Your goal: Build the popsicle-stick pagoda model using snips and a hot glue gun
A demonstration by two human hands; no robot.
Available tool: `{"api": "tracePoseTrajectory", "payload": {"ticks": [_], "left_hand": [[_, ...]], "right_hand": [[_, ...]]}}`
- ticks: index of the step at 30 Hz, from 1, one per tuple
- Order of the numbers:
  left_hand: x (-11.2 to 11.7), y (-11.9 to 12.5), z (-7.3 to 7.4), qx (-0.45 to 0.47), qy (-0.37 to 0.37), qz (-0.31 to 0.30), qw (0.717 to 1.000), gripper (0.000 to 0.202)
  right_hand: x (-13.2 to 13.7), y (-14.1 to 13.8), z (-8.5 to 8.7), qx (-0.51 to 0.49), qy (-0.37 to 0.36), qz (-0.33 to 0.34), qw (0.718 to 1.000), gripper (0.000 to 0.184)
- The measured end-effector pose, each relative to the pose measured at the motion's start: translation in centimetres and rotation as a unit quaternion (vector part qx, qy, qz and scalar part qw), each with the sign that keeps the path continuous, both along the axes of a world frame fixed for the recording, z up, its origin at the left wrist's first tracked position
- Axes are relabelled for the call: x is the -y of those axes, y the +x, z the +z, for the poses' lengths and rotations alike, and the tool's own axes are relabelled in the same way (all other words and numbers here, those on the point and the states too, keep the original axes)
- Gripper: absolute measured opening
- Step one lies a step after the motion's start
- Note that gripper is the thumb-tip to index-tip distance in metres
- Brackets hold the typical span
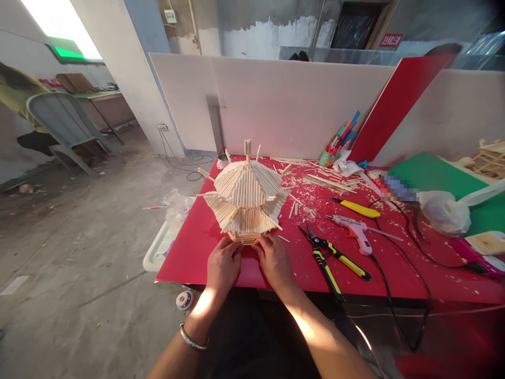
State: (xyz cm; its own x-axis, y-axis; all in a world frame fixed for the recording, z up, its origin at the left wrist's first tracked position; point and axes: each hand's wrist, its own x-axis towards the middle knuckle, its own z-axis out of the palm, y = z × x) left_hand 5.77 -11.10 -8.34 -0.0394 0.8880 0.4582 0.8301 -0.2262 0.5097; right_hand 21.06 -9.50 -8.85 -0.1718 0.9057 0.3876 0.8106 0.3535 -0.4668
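Stick pagoda (246,197) sits on bench (189,252), both roof tiers and spire up. Left hand (223,266) and right hand (275,260): grip closed on its base at 6 o'clock. Glue gun (357,231) and cutters (331,258) lie at 3 o'clock, loose sticks (327,179) unused at 1 o'clock.

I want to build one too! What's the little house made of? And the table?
The little house looks like thin, pale wooden sticks laid side by side, unpainted; wood or bamboo, hard to tell. The table has a smooth, glossy red top that reflects light, maybe plastic or painted board.
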Motion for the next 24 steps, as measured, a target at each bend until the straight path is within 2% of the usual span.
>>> {"api": "tracePoseTrajectory", "payload": {"ticks": [5, 9, 12, 14, 16, 18, 21, 24], "left_hand": [[0.0, -0.3, 0.3, 0.075, -0.012, -0.008, 0.997, 0.019], [0.4, -0.5, 1.3, 0.188, -0.033, -0.015, 0.982, 0.014], [1.4, -0.3, 2.0, 0.307, -0.069, -0.02, 0.949, 0.017], [2.3, 0.2, 2.4, 0.402, -0.121, -0.02, 0.907, 0.024], [3.1, 0.8, 2.9, 0.473, -0.186, -0.027, 0.861, 0.032], [3.5, 1.5, 3.5, 0.501, -0.229, -0.04, 0.833, 0.039], [3.8, 2.8, 4.5, 0.512, -0.237, -0.056, 0.823, 0.043], [3.9, 3.9, 5.4, 0.509, -0.238, -0.072, 0.824, 0.044]], "right_hand": [[-0.1, 0.2, 0.1, -0.02, -0.015, 0.019, 1.0, 0.007], [-0.2, 0.6, 0.1, -0.106, -0.011, 0.05, 0.993, 0.008], [0.2, 1.0, 0.3, -0.185, -0.007, 0.105, 0.977, 0.014], [0.7, 1.5, 0.6, -0.22, -0.018, 0.137, 0.966, 0.02], [1.4, 2.0, 1.0, -0.244, -0.038, 0.144, 0.958, 0.024], [2.1, 2.4, 1.4, -0.264, -0.056, 0.128, 0.954, 0.025], [3.0, 2.9, 1.9, -0.293, -0.078, 0.094, 0.948, 0.023], [3.7, 3.3, 2.3, -0.32, -0.101, 0.091, 0.938, 0.026]]}}
